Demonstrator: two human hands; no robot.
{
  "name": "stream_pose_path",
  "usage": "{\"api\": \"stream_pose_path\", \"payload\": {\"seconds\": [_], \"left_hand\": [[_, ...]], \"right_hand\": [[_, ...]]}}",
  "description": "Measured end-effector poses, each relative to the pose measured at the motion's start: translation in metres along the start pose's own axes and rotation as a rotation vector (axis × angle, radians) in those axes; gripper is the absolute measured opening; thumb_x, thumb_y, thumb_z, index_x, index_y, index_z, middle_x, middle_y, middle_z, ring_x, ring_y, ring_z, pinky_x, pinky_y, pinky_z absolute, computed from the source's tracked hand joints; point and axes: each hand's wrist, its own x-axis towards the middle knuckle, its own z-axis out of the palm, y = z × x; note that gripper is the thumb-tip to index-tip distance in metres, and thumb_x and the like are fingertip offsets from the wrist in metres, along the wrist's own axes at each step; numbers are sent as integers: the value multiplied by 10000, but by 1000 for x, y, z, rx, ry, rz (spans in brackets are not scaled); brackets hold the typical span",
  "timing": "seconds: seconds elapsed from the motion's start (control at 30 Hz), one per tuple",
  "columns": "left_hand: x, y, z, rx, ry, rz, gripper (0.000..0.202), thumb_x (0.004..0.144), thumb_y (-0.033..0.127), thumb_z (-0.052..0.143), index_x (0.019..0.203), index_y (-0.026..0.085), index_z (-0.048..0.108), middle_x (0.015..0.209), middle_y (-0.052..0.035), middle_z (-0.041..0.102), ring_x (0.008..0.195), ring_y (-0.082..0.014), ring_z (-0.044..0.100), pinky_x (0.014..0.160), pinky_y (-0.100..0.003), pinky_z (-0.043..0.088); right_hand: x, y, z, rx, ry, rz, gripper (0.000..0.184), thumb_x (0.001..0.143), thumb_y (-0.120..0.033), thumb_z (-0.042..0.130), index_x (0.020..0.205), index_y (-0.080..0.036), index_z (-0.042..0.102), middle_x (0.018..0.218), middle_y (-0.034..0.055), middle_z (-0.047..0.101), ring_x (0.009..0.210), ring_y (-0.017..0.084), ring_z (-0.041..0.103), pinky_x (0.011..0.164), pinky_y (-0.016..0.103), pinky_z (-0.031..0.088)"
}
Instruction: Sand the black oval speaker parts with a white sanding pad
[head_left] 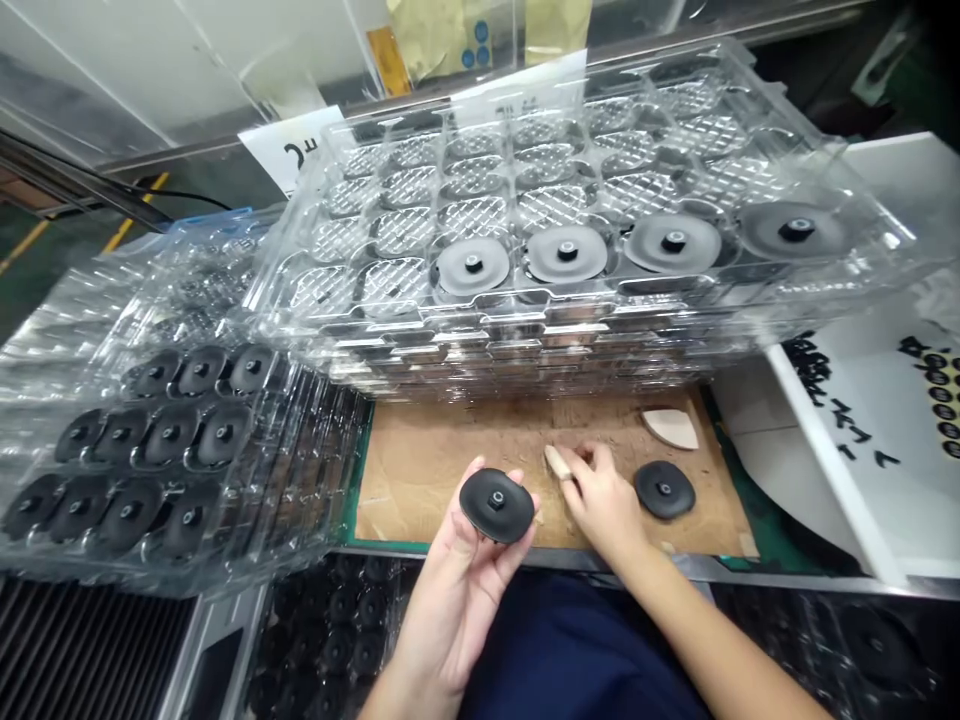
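Note:
My left hand (pixel 457 575) holds a black rounded disc (pixel 496 505) with a small central hub, fingers curled around its edges, above the front edge of a brown board (pixel 420 465). My right hand (pixel 600 500) rests on the board with its fingers closed on a small pale piece (pixel 557 462). A second black disc (pixel 664 489) lies on the board just right of that hand. A pale wedge-shaped piece (pixel 670 427) lies farther back on the board.
A stack of clear blister trays (pixel 375 330) stands behind the board; its top tray holds several grey discs (pixel 567 253). At the left, another clear tray (pixel 67 330) holds several black discs (pixel 171 434). White sheets with black writing (pixel 847 420) lie at right.

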Motion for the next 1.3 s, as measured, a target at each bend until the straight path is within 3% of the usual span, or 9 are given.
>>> {"api": "stream_pose_path", "payload": {"seconds": [0.13, 0.33, 0.47, 0.53, 0.67, 0.8, 0.97, 1.1, 1.3], "left_hand": [[-3, 1, -4, -12, -38, 50, 509, 760, 345, 688, 1235, 250, 532, 1228, -125, 644, 1063, -279, 640, 981, -416, 457], [-6, -3, 3, 89, -57, 75, 554, 656, 324, 781, 1167, 196, 610, 1184, -116, 656, 1065, -267, 622, 898, -337, 508], [-4, -3, 4, 169, -43, 79, 487, 711, 256, 741, 1177, 215, 605, 1152, -96, 672, 978, -227, 650, 796, -272, 535], [-3, -2, 4, 184, -53, 111, 502, 699, 241, 749, 1180, 220, 604, 1102, -82, 691, 944, -220, 659, 785, -271, 539], [-6, 0, 7, 192, -74, 92, 448, 679, 249, 766, 1111, 211, 650, 1041, -72, 714, 938, -223, 665, 827, -289, 529], [-9, 1, 12, 180, -33, 79, 525, 592, 194, 820, 1088, 270, 663, 1101, -45, 709, 980, -239, 660, 807, -275, 536], [-8, 1, 17, 178, -121, 57, 441, 618, 225, 810, 1042, 250, 690, 1042, -39, 729, 988, -212, 658, 852, -250, 512], [-9, 5, 17, 157, -121, 44, 492, 571, 195, 835, 1035, 281, 695, 1071, -14, 725, 924, -180, 674, 803, -215, 527], [-9, 3, 21, 119, -118, 86, 401, 660, 194, 777, 1038, 293, 689, 1081, -14, 720, 912, -174, 681, 810, -241, 539]], "right_hand": [[15, -14, -24, 98, -15, -36, 322, 874, -267, 466, 1147, -179, 613, 855, 63, 642, 695, 184, 628, 603, 284, 513], [-2, -100, -82, 396, -83, -289, 221, 923, -251, 450, 1100, -223, 579, 973, 42, 650, 834, 156, 628, 711, 250, 513], [-10, -128, -98, 409, -351, -435, 203, 903, -130, 439, 1041, -223, 556, 921, 24, 645, 793, 138, 618, 698, 236, 499], [-9, -130, -98, 389, -361, -442, 207, 897, -111, 448, 1027, -227, 559, 938, 15, 651, 813, 135, 622, 717, 234, 494], [-14, -128, -98, 417, -119, -478, 186, 887, -118, 446, 1028, -177, 553, 902, 39, 651, 792, 146, 624, 713, 248, 497], [-21, -129, -104, 455, -310, -452, 185, 871, -93, 475, 970, -223, 562, 867, -13, 660, 748, 108, 630, 657, 191, 496], [-20, -128, -104, 440, -72, -504, 193, 887, -119, 469, 1044, -200, 548, 925, 33, 677, 802, 148, 648, 727, 249, 514], [-29, -116, -110, 436, -216, -452, 182, 879, -110, 498, 1002, -227, 564, 862, -5, 681, 726, 113, 647, 654, 195, 507], [-34, -111, -113, 345, -39, -488, 208, 866, -93, 496, 1035, -188, 571, 855, 26, 683, 729, 140, 656, 660, 226, 509]]}}
